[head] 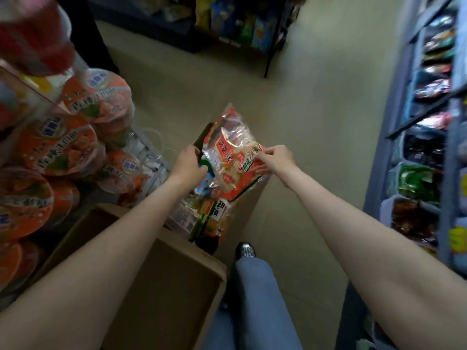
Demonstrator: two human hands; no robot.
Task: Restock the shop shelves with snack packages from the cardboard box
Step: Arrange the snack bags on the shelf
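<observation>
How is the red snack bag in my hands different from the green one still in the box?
The red bag is lifted above the cardboard box, pinched by the right hand, with the left hand at its other side; the green bag sits in the box, untouched. The red bag shows its whole front; the green bag is partly hidden. Both are printed plastic snack packs.

A plain beige floor point(316, 102) fills the aisle. At twelve o'clock stands a dark low rack point(227, 29) of bright packets (too blurred to read). At three o'clock a blue-grey shelving unit point(452, 147) runs along the edge, and at nine o'clock orange-lidded noodle bowls point(58, 145) are stacked.
</observation>
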